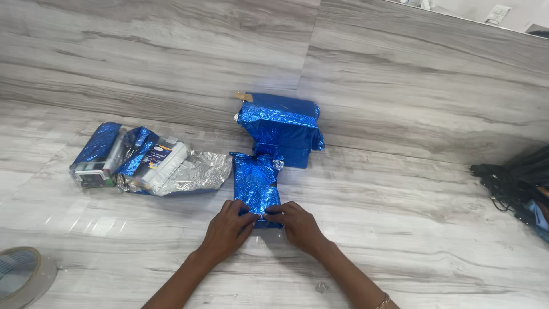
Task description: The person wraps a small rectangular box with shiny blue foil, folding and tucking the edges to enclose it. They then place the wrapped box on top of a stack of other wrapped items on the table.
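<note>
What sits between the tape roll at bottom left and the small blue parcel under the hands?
In the head view, only bare grey floor lies between the tape roll and the small blue parcel, apart from the left hand gripping the parcel's near end.

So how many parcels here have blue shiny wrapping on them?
3: one under both hands, a bigger one behind it by the wall, and a half-wrapped one lying to the left.
</note>
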